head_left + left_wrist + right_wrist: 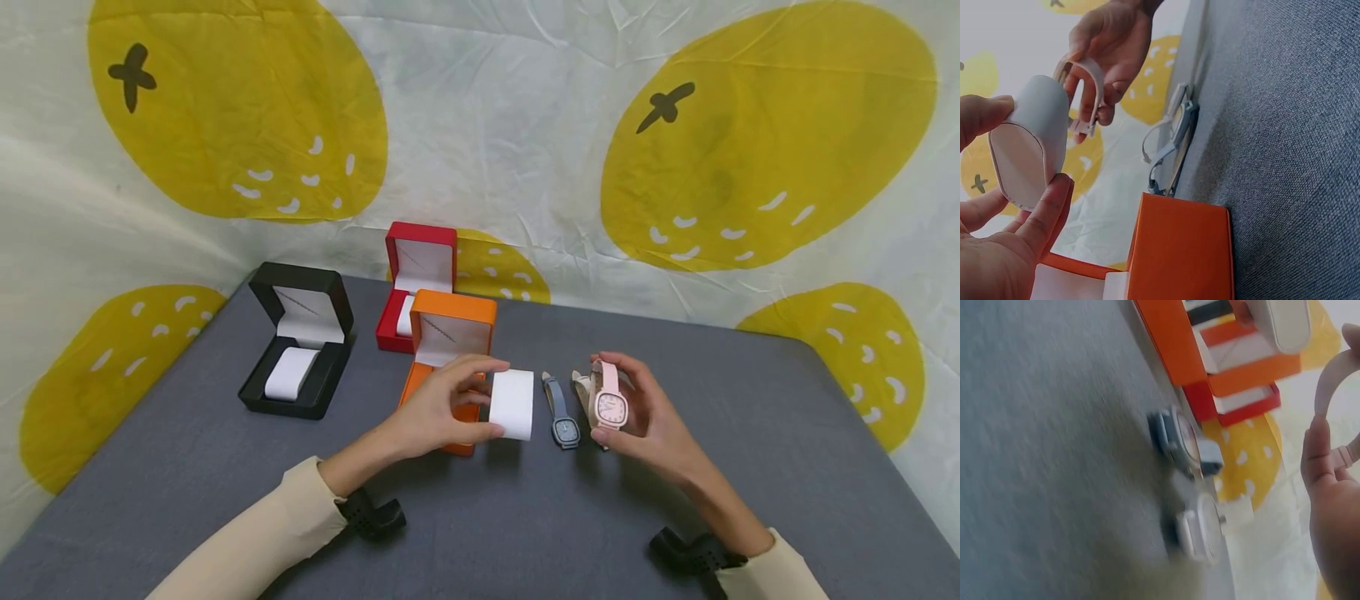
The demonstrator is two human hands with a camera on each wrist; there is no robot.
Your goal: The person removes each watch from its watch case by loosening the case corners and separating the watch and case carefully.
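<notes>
My left hand (pixel 438 408) pinches a white watch cushion (pixel 512 406) between thumb and fingers, above the table and beside the open orange watch box (pixel 454 310). In the left wrist view the cushion (pixel 1038 119) shows its flat oval end. A pink watch (pixel 611 407) is gripped by its strap in my right hand (pixel 651 421), its square dial toward the head camera. The strap curves in a loop, apart from the cushion. Between the hands lies a blue watch (pixel 562 425). A pale watch (pixel 582 388) lies partly hidden behind the pink one.
At the left stands an open black watch box (pixel 330 404) with a white cushion (pixel 291 372) inside. Behind the orange box is an open red watch box (pixel 393 337), also holding a white cushion. A patterned cloth (pixel 487 125) hangs behind the grey table (pixel 510 533).
</notes>
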